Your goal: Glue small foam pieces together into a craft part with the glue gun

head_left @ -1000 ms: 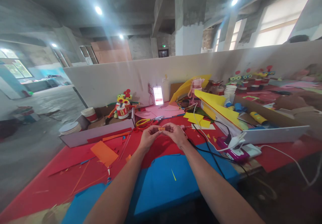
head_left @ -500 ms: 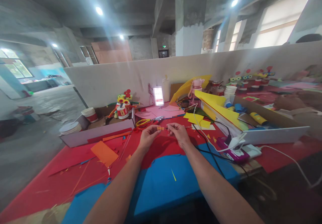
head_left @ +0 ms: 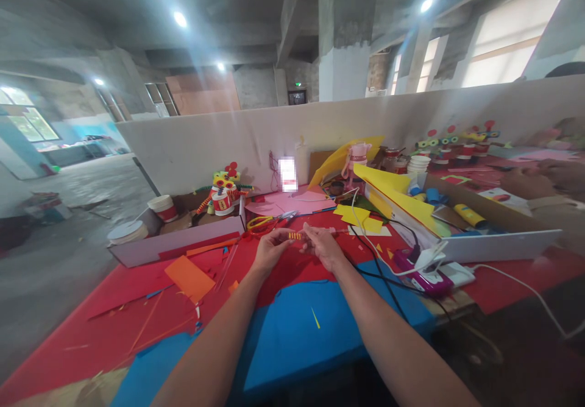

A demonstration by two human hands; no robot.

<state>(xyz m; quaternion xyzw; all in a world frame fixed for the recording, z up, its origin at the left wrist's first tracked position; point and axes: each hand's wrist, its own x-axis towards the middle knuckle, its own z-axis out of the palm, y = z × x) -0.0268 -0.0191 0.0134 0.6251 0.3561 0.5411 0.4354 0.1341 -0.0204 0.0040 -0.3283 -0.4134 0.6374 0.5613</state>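
Note:
Between my hands is a small yellow-and-orange coiled paper strip (head_left: 295,236), held level above the red table covering. My left hand (head_left: 271,250) pinches its left end between thumb and fingers. At the other end, the fingers of my right hand (head_left: 323,247) are closed around it, and they hide that end. A thin stick seems to pass out to the right of my right hand, but I cannot make it out well. Yellow-handled scissors (head_left: 262,222) lie just beyond my left hand. Yellow paper pieces (head_left: 359,217) lie past my right hand.
A paper-cup figure (head_left: 223,197) stands in a low box (head_left: 183,240) at left. Right, a white box (head_left: 503,245) holds coloured rolls; a purple power strip (head_left: 425,273) trails cables. Blue sheets (head_left: 301,334) cover the near edge. A co-worker's hand (head_left: 525,178) is at far right.
My right fingers have shifted slightly left and closed further around the coil's right end. The coil has moved a little right. At far right the co-worker's hands have moved.

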